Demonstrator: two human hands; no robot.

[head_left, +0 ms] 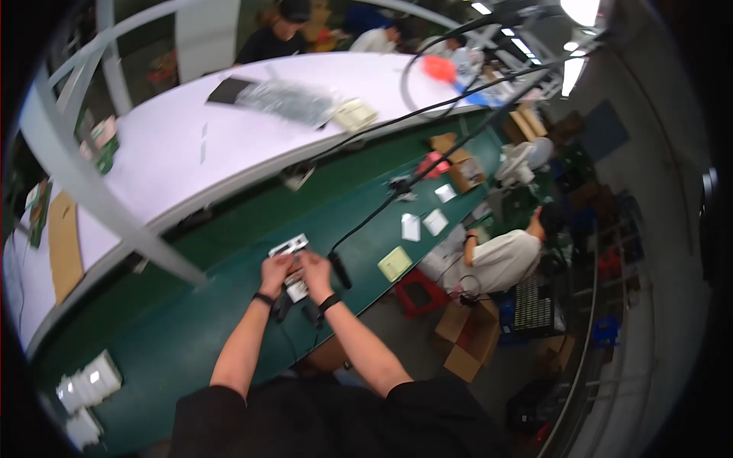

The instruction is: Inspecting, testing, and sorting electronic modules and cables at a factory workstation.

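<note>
My left hand [275, 275] and my right hand [315, 275] meet over the green bench, fingers closed and pinched together. Whatever they hold between them is too small and blurred to name. Just beyond the fingertips lies a white piece with dark openings [288, 245]. A small white part [297, 291] shows below the hands, between the wrists. Close to the left wrist is a dark object [282, 307], and another dark object [313, 315] lies near the right wrist. To the right of my right hand is a black rod-shaped tool [340, 270] with a cable.
White stacked parts [90, 382] stand at the bench's near left. Pale cards [411, 227] and a yellow pad [395, 263] lie to the right. A grey post [114, 198] rises at left. A co-worker [500, 259] sits right, near an open carton [467, 340]. Cables hang overhead.
</note>
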